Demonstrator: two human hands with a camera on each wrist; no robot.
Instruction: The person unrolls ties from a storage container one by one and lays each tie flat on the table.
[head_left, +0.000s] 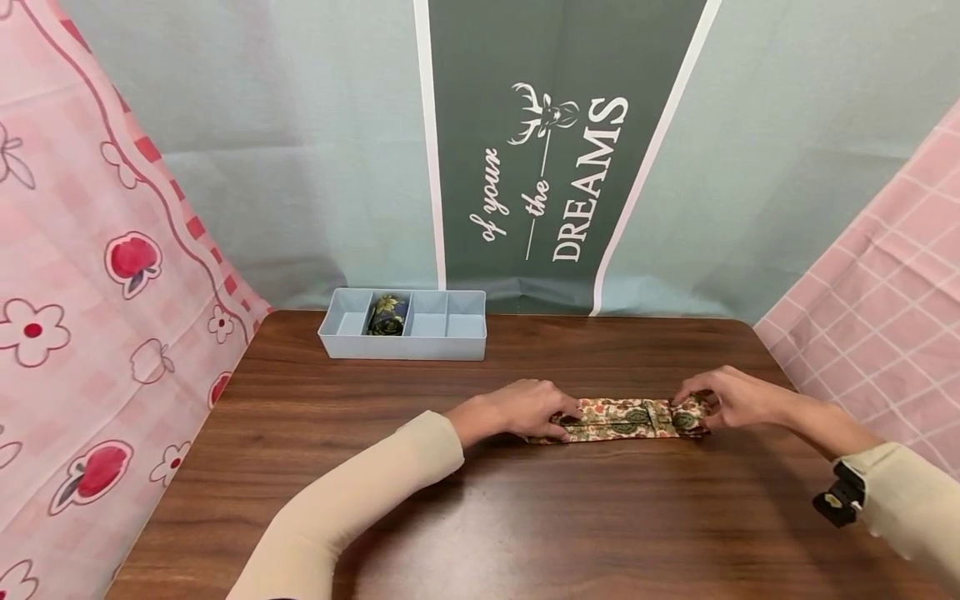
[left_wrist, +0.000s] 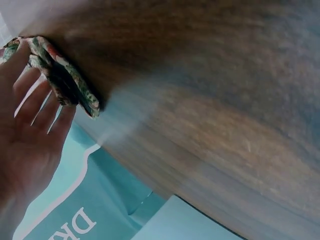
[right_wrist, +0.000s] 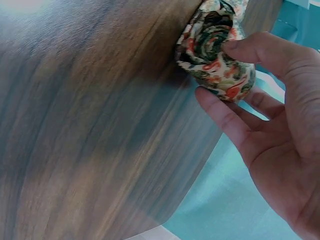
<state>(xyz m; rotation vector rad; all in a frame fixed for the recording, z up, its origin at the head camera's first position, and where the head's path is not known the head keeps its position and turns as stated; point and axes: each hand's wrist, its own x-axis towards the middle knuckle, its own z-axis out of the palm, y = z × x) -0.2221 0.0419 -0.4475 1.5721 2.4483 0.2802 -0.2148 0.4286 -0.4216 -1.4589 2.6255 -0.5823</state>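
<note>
A floral-patterned necktie [head_left: 618, 418] in cream, red and green lies folded lengthwise across the table, its right end coiled into a roll. My right hand [head_left: 738, 398] grips that rolled end; in the right wrist view the thumb [right_wrist: 245, 47] presses the coil's side while the fingers [right_wrist: 222, 112] reach around its outer face. At the other end, my left hand [head_left: 525, 408] holds the flat part between thumb and fingers. Folded layers of the necktie [left_wrist: 75, 82] show past the fingers in the left wrist view.
Toward the back left of the wooden table [head_left: 525, 517] stands a pale blue divided tray [head_left: 405, 348]. One of its compartments holds a rolled dark blue necktie [head_left: 387, 317] with a yellow-green floral pattern. Printed curtains [head_left: 300, 167] hang behind and at both sides.
</note>
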